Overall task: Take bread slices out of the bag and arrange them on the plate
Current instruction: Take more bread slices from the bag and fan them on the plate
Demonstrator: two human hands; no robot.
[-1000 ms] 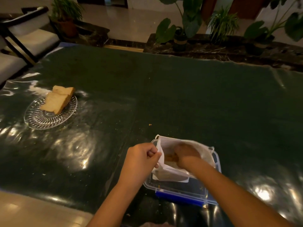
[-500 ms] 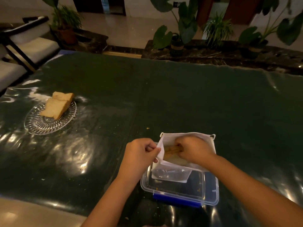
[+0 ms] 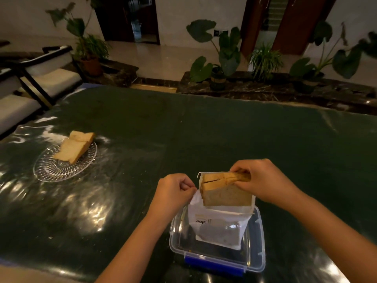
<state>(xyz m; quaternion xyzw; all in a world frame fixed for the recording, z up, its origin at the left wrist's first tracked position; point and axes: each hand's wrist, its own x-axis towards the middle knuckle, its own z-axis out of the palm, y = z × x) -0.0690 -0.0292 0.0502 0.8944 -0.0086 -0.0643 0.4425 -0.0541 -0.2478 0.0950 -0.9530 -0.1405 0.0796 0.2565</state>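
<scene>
My right hand (image 3: 263, 180) grips the top crust of a pair of bread slices (image 3: 226, 194), which stick halfway out of the white paper bag (image 3: 219, 227). The bag stands upright inside a clear plastic box (image 3: 255, 260) with a blue clip. My left hand (image 3: 173, 193) pinches the bag's left top edge. Far to the left, a glass plate (image 3: 61, 170) carries two bread slices (image 3: 74, 147), one leaning on the other.
The table (image 3: 204, 135) has a dark green glossy cover with a few crumbs. White-cushioned chairs (image 3: 47, 78) stand at the far left. Potted plants (image 3: 222, 58) line a dark ledge beyond the table's far edge.
My right hand has risen out of the bag, lifting the bread slices up into view. My left hand kept its pinch on the bag's edge. The bag now stands taller.
</scene>
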